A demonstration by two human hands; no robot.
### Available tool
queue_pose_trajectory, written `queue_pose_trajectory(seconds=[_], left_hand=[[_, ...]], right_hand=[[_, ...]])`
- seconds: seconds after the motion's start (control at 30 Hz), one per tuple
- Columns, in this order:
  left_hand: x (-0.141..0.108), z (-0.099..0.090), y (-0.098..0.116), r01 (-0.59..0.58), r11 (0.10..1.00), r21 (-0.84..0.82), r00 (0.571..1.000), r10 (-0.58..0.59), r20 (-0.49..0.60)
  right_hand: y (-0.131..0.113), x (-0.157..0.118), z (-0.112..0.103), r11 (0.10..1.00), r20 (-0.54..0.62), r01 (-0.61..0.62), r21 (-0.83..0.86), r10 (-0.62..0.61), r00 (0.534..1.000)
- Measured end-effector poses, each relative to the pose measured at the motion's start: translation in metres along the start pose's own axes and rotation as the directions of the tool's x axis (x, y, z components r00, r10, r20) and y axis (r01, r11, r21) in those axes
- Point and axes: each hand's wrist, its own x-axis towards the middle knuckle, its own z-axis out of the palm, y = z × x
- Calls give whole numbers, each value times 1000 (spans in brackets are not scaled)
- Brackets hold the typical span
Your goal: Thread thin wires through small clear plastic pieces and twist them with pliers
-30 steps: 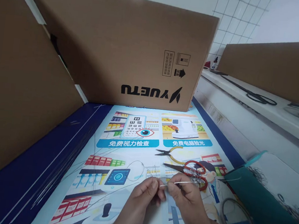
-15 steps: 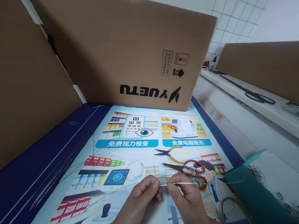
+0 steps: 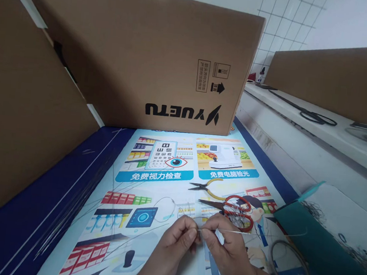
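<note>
A thin silvery wire (image 3: 258, 234) runs between my two hands and sticks out far to the right, its end curving upward. My left hand (image 3: 174, 243) pinches it between thumb and forefinger. Beside it, my right hand (image 3: 231, 247) pinches the same wire, the fingertips of both hands almost touching. Just beyond my right hand lie scissors (image 3: 212, 205) with red handles and pliers (image 3: 217, 194) with yellow handles. A thin wire loop (image 3: 174, 206) rests on the printed sheet past my left hand. The exact spot under my fingertips is hidden.
A coil of wire (image 3: 272, 259) lies right of my right hand. A teal box (image 3: 313, 238) holding tangled wire stands at the right. Long straight wires (image 3: 59, 220) lie at the left. Cardboard (image 3: 129, 61) walls the back and left. Black scissors (image 3: 316, 118) rest on a ledge.
My right hand has moved left, closing the gap between the fingertips. More of the wire now shows stretching out right of my right hand. The tools lie where they were.
</note>
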Motion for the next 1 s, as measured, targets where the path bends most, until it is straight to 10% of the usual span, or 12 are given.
queue_pose_trajectory(seconds=[0.53,1.0], left_hand=[[4,6,2,125,899,-420,992,-109,62],[3,4,-1,159,897,-413,987,-132,92]], right_hand=[[-10,4,-7,979,-60,197,-48,-200,978],[-5,2,-5,932,0,290,-217,-297,955]])
